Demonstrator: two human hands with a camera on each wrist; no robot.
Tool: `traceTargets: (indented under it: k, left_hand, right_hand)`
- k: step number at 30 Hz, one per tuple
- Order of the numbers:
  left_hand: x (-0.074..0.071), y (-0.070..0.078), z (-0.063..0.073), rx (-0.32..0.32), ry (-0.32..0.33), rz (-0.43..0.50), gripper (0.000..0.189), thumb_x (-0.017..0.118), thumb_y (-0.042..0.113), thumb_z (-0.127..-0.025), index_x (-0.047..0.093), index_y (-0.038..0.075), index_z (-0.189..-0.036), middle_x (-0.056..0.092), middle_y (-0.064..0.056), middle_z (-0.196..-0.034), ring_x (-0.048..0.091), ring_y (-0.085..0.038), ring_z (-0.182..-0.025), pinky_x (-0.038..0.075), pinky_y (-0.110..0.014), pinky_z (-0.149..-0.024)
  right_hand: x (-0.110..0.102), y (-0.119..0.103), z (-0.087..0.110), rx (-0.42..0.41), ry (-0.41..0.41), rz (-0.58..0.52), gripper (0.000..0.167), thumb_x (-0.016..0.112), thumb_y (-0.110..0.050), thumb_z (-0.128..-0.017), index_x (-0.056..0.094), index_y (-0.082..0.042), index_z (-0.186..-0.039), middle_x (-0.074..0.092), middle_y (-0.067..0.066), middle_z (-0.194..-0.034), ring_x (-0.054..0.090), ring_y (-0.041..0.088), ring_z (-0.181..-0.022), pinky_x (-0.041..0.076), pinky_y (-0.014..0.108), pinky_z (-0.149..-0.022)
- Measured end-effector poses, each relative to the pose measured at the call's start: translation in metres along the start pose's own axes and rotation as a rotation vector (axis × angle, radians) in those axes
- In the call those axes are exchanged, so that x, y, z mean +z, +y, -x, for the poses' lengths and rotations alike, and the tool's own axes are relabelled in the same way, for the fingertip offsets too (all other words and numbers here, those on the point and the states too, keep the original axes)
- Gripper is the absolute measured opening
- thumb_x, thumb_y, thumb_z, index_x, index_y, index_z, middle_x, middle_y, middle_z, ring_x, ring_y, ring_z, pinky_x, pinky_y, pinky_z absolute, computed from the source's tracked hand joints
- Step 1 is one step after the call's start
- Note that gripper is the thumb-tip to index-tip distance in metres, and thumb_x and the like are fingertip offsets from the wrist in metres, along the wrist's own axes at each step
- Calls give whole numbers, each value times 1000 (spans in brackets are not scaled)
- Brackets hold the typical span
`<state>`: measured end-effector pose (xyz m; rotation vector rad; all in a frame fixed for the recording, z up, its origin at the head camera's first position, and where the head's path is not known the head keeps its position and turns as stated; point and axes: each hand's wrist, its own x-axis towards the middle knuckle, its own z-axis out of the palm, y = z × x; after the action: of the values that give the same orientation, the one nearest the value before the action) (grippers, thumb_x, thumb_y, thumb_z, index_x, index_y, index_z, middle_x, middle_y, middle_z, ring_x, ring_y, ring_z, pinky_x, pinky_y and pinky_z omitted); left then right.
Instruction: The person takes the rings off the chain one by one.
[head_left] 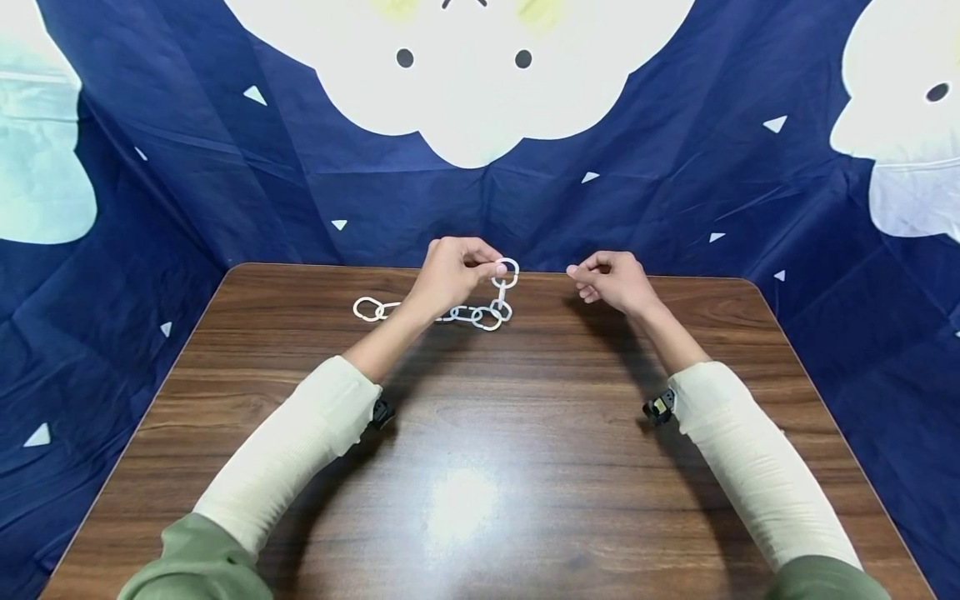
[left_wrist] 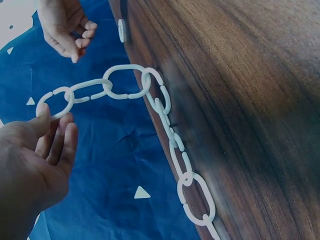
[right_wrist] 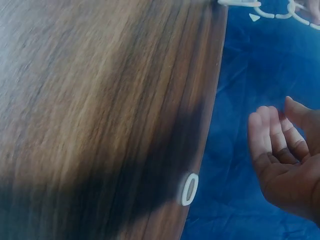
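My left hand (head_left: 450, 271) pinches the end link of a white plastic chain (left_wrist: 125, 66) between thumb and fingers. A few links hang raised from that hand, and the rest of the chain lies along the far edge of the table, partly hidden behind my left forearm in the head view. Small gaps show in several of the links. Off to the right, my right hand (head_left: 615, 282) hovers near the far edge, fingers loosely bent and holding nothing. Below it, a single loose white link (right_wrist: 185, 194) lies at the table's edge.
The wooden table (head_left: 480, 400) has a glossy patch of reflected light near its front. Behind and beside it hangs a dark blue cloth (head_left: 300, 217) with white cloud shapes and small triangles.
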<state>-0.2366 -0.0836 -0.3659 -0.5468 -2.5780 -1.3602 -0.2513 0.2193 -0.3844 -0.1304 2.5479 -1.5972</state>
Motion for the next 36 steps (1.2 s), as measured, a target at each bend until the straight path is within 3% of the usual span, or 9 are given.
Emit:
traceTargets:
  k: [10,18,24,29,36]
  left_hand:
    - [-1,1,-1,2,4,3,13,92,17,-96,89,8,-105,89,-9,-100,78,-16,-85,55,-24,-74]
    - [0,1,-2,-10,3,0,12,92,18,-96,89,9,-105,89,-8,-100,77,-13,-85,53,-23,-73]
    - [1,1,-2,-11,2,8,12,92,17,-96,89,9,-105,89,-7,-100,79,-14,-87,54,-23,-74]
    - [2,1,-2,-11,1,3,13,92,19,-96,89,9,-104,89,-7,-100,79,-14,-88,54,-23,-74]
    - [2,2,-2,-11,-8,-4,13,91,21,-98,89,10,-105,89,-5,-100,77,-12,-87,49,-23,-73]
  right_hand:
    - [9,-18,-1,-74,-36,-9,29,82,-18,-106,75,10,-111,78,-3,-78,78,12,-73,68,26,-71]
    - [18,-35,0,-116,-97,7,30,81,-18,-106,78,9,-120,83,-2,-90,80,5,-77,68,24,-76]
    - [27,-44,0,-179,-132,-7,28,82,-14,-105,79,7,-122,85,20,-106,80,5,-80,70,32,-84]
    - [33,-49,0,-233,-153,1,27,84,-12,-103,80,6,-123,86,19,-105,80,7,-82,69,30,-81]
    - [41,-53,-2,-247,-181,-18,25,83,-8,-103,80,7,-123,83,30,-110,79,3,-81,68,24,-79]
